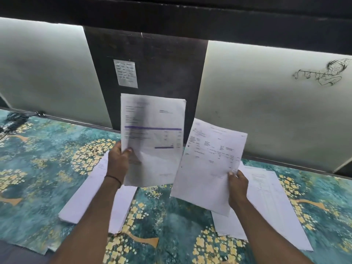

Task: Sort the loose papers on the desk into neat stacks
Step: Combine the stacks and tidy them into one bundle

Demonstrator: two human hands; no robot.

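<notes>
The left hand (118, 161) pinches a printed sheet with a purple band (154, 140) by its lower left edge, thumb on the front, and holds it upright above the desk. The right hand (238, 185) grips a second printed sheet (209, 166) at its lower right edge — this one tilts to the right, just beside the first. Below them, on the teal floral cloth (47, 159), lie two piles of paper: a left pile (85, 197) under the left forearm and a right pile (274, 202) under the right wrist. Behind, a small note (126, 73) is stuck on a dark panel (162, 69) — its writing is too blurred to read.
</notes>
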